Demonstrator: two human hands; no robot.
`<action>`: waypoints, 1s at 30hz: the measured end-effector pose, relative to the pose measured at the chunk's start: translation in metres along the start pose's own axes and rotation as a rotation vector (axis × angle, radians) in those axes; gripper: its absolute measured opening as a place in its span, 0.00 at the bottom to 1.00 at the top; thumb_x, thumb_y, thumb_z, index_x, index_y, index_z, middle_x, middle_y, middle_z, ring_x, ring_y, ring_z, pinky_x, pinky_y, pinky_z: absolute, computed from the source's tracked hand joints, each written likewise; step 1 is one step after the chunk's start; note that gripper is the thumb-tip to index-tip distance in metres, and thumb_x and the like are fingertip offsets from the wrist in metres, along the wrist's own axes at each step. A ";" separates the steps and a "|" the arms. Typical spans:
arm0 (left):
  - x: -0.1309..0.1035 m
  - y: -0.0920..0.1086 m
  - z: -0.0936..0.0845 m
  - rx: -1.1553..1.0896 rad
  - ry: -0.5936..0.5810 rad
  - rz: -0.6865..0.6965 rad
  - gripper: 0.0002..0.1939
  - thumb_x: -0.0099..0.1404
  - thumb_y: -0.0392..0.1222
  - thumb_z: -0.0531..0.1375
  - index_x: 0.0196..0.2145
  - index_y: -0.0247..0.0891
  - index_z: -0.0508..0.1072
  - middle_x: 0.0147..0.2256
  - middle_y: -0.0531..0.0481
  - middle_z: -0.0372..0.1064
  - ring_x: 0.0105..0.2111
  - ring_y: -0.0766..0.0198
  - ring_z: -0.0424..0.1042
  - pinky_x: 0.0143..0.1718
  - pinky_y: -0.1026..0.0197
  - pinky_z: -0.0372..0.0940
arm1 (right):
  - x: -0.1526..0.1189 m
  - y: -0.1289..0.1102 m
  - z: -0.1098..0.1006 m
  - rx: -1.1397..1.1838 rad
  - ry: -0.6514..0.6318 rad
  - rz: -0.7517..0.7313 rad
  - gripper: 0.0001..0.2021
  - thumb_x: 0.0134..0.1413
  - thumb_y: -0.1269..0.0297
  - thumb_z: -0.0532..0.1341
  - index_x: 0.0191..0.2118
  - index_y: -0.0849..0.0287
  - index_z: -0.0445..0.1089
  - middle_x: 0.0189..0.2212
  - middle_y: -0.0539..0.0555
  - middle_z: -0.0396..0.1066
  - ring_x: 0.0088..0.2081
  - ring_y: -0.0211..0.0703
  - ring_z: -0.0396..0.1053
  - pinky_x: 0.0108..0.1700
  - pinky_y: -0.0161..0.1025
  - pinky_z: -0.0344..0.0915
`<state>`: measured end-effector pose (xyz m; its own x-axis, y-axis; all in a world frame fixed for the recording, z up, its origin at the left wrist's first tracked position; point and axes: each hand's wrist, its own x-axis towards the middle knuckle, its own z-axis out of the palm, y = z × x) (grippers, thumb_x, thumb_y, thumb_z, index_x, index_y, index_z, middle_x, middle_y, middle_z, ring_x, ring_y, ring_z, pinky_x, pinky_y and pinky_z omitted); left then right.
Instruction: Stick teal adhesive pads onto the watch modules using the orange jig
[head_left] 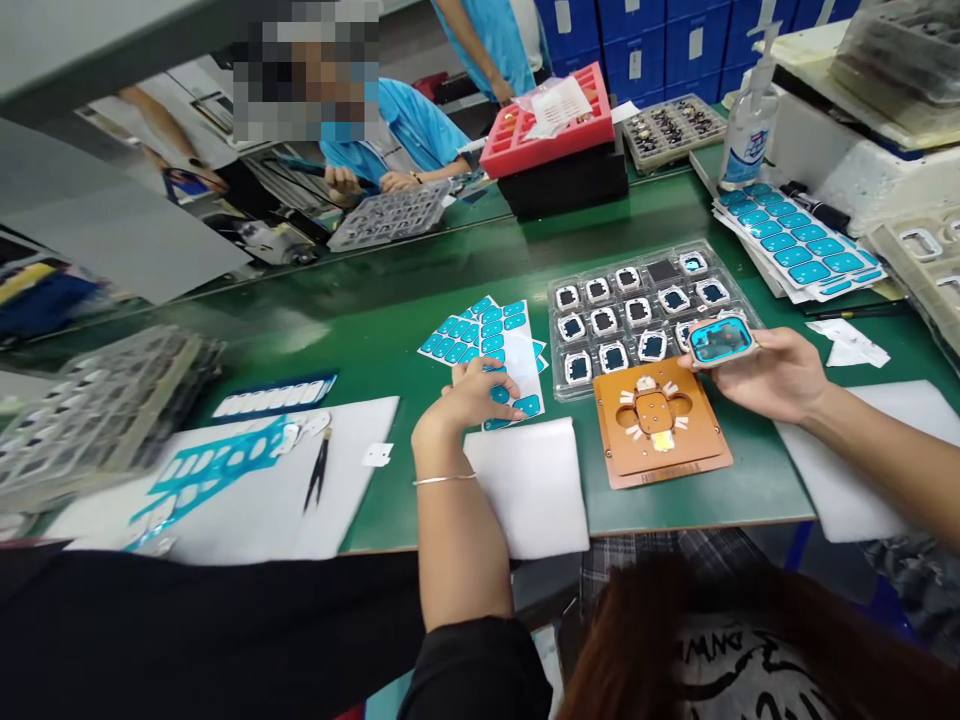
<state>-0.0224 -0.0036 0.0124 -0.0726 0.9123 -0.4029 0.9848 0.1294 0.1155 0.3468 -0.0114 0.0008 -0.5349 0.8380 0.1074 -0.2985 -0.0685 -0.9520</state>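
Here, along the near edge of the desk [352,340], a white pad [532,490] lies below the left hand, and a wider white mat [247,525] toward the left carries black tweezers [319,470] and strips of blue film [217,465]. An orange fixture [626,440] sits just right of the pad, close to that same edge. A little farther in, the left hand [461,400] reaches over a fan of sticker sheets [491,325], its fingers bent and slightly apart; whether they pinch a blue sticker, I cannot tell. The right hand [784,380] grips a white-rimmed housing [720,342] between thumb and fingers, its blue-bordered face showing, near the fixture's far right corner. Behind the fixture, a clear tray [559,350] holds rows of similar pieces [637,312] with dark centres. Toward the desk's right edge lies a stack of blue-printed sheets [795,240], a pump bottle [748,130] standing behind them. Near the far edge, a red tray [499,150] rests on a black box [570,190]; beyond, a co-worker [409,115] wears a blue shirt.
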 end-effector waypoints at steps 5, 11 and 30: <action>-0.005 0.012 0.001 0.016 0.035 -0.010 0.21 0.49 0.53 0.70 0.39 0.47 0.74 0.65 0.48 0.49 0.65 0.38 0.44 0.61 0.39 0.52 | 0.000 -0.001 -0.002 -0.080 -0.003 -0.004 0.16 0.52 0.52 0.58 0.40 0.54 0.75 0.37 0.55 0.79 0.43 0.56 0.76 0.49 0.52 0.68; -0.003 0.021 0.002 0.031 -0.008 0.004 0.15 0.51 0.51 0.70 0.33 0.43 0.74 0.63 0.46 0.51 0.64 0.37 0.46 0.59 0.40 0.54 | 0.000 0.000 -0.002 -0.006 -0.041 -0.005 0.14 0.50 0.52 0.61 0.39 0.54 0.76 0.38 0.54 0.79 0.41 0.57 0.76 0.49 0.53 0.68; -0.004 0.017 0.003 0.009 0.005 0.133 0.12 0.50 0.43 0.68 0.27 0.40 0.68 0.50 0.50 0.69 0.54 0.47 0.63 0.53 0.47 0.60 | 0.002 0.000 -0.010 -0.225 -0.002 -0.034 0.21 0.57 0.49 0.51 0.45 0.55 0.74 0.36 0.59 0.78 0.39 0.53 0.76 0.43 0.52 0.70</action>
<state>-0.0049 -0.0062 0.0136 0.0580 0.9231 -0.3801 0.9872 0.0036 0.1593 0.3536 -0.0040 -0.0016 -0.5296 0.8364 0.1411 -0.1324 0.0828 -0.9877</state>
